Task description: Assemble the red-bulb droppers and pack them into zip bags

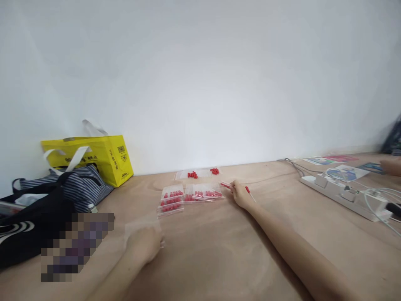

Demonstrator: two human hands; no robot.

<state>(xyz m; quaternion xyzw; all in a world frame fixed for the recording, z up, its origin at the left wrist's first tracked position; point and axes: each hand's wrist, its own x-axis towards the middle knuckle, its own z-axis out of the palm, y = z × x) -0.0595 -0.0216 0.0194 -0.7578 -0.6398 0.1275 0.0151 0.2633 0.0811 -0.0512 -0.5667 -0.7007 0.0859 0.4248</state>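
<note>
My left hand (145,242), blurred, is closed at the lower left on a clear plastic bag (142,225), whose sheet shows beyond my knuckles. My right hand (241,194) is closed around slim red-and-white sticks, pen-like in shape; one red end (226,185) shows left of the fingers. On the other side a red-topped white stick (249,193) sticks out past the hand. Left of my right hand lie clear zip bags (203,193) with red-ended items inside. More such bags (171,200) overlap in a stack closer to my left hand.
Loose red-ended sticks (192,174) lie on plastic near the wall, beside a smaller red group (214,171). A yellow bag (117,163), a striped bag (84,188) and a black bag (37,234) stand left. A power strip (347,196) with cables and another person's hand (391,166) are right.
</note>
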